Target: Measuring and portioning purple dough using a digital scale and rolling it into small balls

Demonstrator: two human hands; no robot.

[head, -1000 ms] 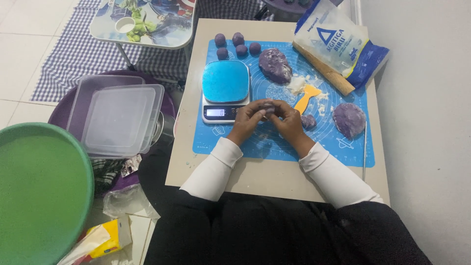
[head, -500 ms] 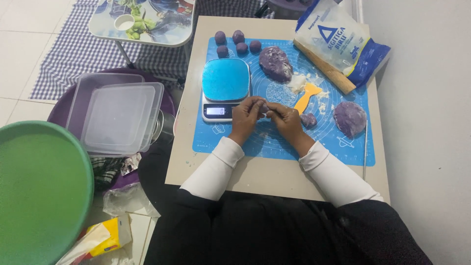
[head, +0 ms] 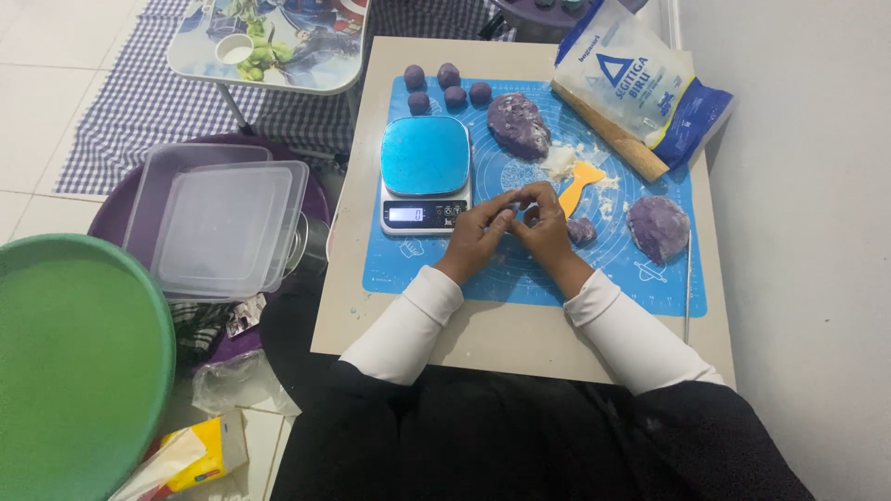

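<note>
My left hand [head: 478,237] and my right hand [head: 546,227] meet fingertip to fingertip over the blue silicone mat [head: 436,274], just right of the kitchen scale [head: 425,162] with its blue top. They pinch a small piece of purple dough that the fingers almost wholly hide. A small purple dough bit [head: 582,230] lies beside my right hand. An orange scraper [head: 580,186] lies just beyond the fingers, next to some white flour. Several purple dough balls [head: 445,88] sit at the mat's far edge. One large purple lump [head: 518,125] is behind the scale, another [head: 658,227] at the right.
A flour bag [head: 636,79] and a wooden rolling pin [head: 617,144] lie at the far right. A thin metal rod [head: 688,288] lies by the table's right edge, with a white wall beyond. On the floor at left are clear plastic boxes [head: 223,223], a green basin [head: 74,362] and a small picture table [head: 269,42].
Both hands have lifted slightly and the fingertips have drawn together around the dough piece, which showed darker between them before. Nothing else on the table has moved.
</note>
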